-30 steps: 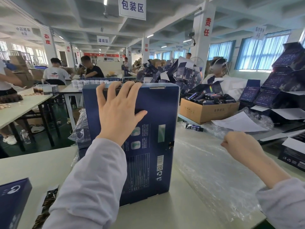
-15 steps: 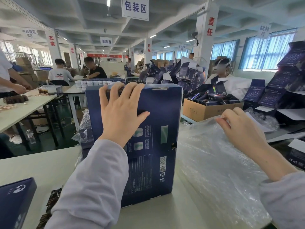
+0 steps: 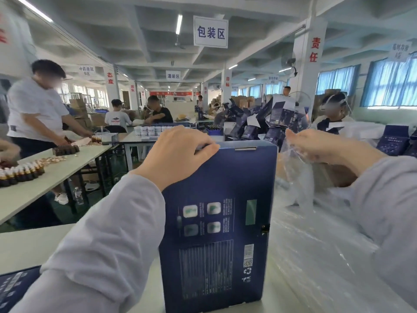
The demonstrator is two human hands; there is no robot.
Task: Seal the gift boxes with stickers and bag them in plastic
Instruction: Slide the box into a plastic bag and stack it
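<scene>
— Gift box (image 3: pixel 221 222): where does it stand?

— Upright on its narrow end on the pale table (image 3: pixel 27 247), straight in front of the person. It's dark blue, and its printed back faces the camera, with a barcode and a recycling mark low on the right.

— Who's got hold of it?

— The left hand (image 3: pixel 178 154). Its fingers are curled over the top edge near the left corner, and a pale long sleeve runs down in front of the box's left side.

— And the other hand?

— The right hand (image 3: pixel 325 147) is raised to the right of the box's top corner, well apart from the left one. It pinches a clear plastic bag (image 3: pixel 297 177), which hangs crumpled below the fingers, just beside the box's right edge. I can't tell whether the bag touches the box. The box is outside it.

— What's under the bag?

— Clear plastic film (image 3: pixel 316 256) lies across the right half of the table, up against the foot of the box. A brown carton (image 3: pixel 338 175) shows blurred through the hanging bag.

— Anything else close by?

— A second blue box (image 3: pixel 15 288) lies flat at the lower left corner. Small brown bottles (image 3: pixel 20 172) stand in rows on the next table to the left, and a white sign (image 3: pixel 210 31) with blue characters hangs from the ceiling above.
</scene>
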